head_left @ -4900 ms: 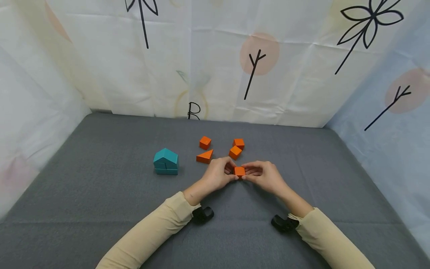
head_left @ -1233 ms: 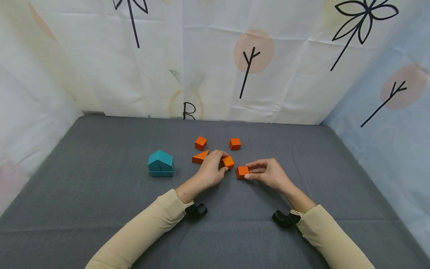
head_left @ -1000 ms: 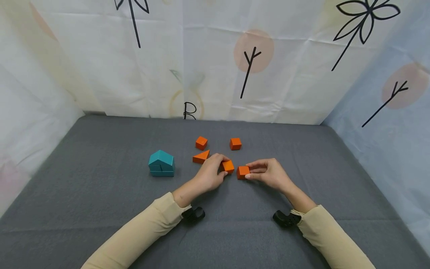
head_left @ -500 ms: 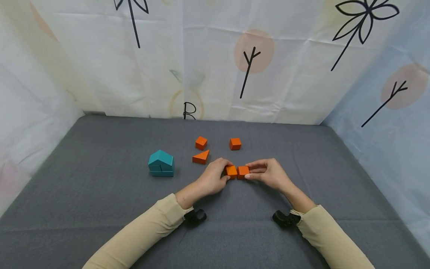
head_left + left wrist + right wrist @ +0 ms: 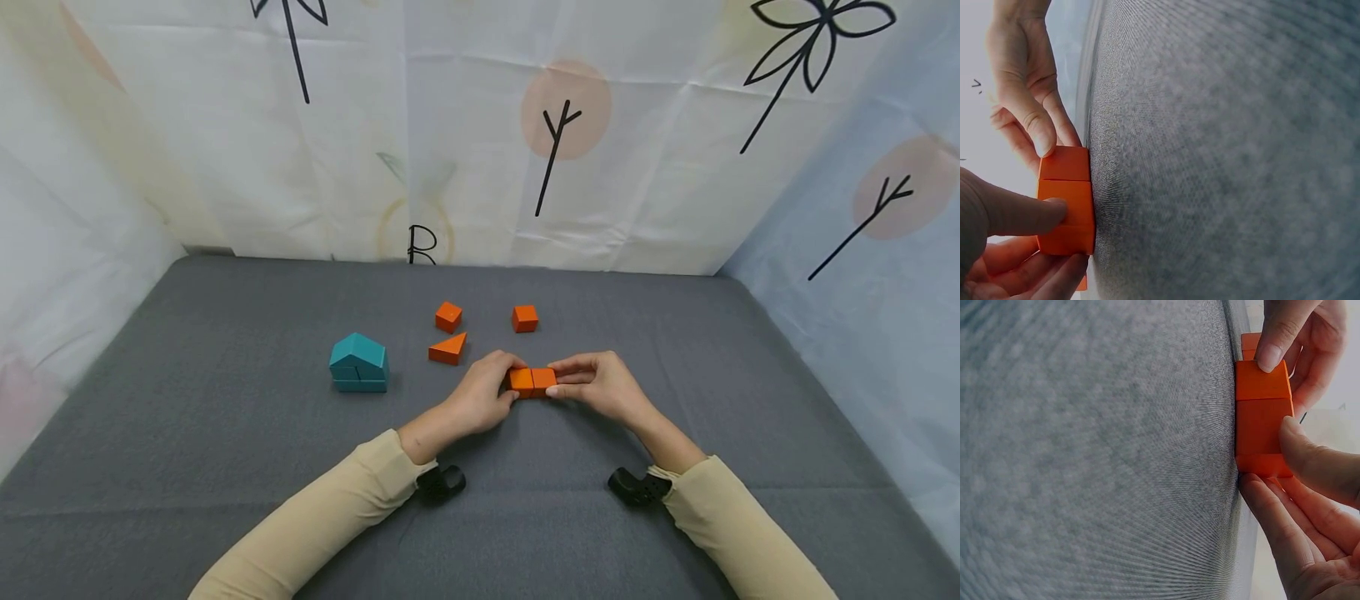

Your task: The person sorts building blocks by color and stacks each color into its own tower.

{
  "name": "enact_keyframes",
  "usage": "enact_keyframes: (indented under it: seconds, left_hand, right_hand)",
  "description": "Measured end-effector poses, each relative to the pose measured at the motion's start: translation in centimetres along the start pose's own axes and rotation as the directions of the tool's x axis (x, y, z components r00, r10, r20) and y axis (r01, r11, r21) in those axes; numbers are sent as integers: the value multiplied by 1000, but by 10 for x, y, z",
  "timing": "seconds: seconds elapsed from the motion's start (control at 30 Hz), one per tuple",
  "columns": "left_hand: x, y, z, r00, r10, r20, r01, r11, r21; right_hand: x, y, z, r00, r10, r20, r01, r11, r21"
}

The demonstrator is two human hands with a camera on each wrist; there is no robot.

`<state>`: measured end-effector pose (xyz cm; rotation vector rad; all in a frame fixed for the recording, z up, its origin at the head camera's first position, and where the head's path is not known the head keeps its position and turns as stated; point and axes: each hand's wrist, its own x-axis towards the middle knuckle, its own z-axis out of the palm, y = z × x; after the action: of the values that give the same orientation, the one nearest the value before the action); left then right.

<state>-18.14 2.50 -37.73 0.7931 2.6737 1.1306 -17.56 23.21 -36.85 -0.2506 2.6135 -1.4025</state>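
Observation:
Two orange cube blocks stand side by side on the grey cloth, their faces meeting along a thin seam. My left hand [image 5: 482,395] pinches the left orange cube [image 5: 521,382] between thumb and fingers. On the other side, my right hand [image 5: 598,387] holds the right orange cube [image 5: 544,382] by its outer end. The left wrist view shows the left thumb flat against the near face of its cube [image 5: 1067,212]. In the right wrist view the right thumb presses one face of the other cube [image 5: 1262,427], with fingertips at its end.
Behind the hands lie an orange triangular block [image 5: 447,349] and two more orange cubes, one at left [image 5: 448,317] and one at right [image 5: 525,318]. A teal house shape of fitted blocks [image 5: 358,364] stands farther left. Patterned curtains [image 5: 480,142] border the grey cloth [image 5: 247,333].
The left hand has taken a cube from the back group and brought it forward against the right hand's cube. The gap between the two has closed; the right hand has stayed nearly still lately.

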Motion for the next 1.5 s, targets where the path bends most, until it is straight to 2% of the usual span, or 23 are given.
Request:
enact_keyframes:
  seconds: [0.33,0.5,0.7,0.93,1.2,1.5]
  left_hand:
    - [3,5,3,999,-34,-10,34,999,15]
    - [7,6,0,999,-41,-18,41,999,-11]
    - [24,3,-7,994,-45,-100,42,999,-32]
    - [45,-1,-12,980,-95,-174,91,995,-35]
    - [60,-7,-10,970,-158,-185,151,987,-54]
    - [71,-15,-9,969,-172,-178,163,984,-65]
  right_hand:
    - [-1,1,-1,1000,7,-5,-7,1000,0]
    - [0,1,-1,1000,-4,2,4,1000,6]
    - [0,2,-1,1000,6,-3,-6,1000,-2]
    - [0,3,-1,1000,17,1,-17,1000,7]
    - [-1,2,0,1000,25,5,-25,1000,11]
    - [-1,1,0,1000,16,2,-16,1000,11]
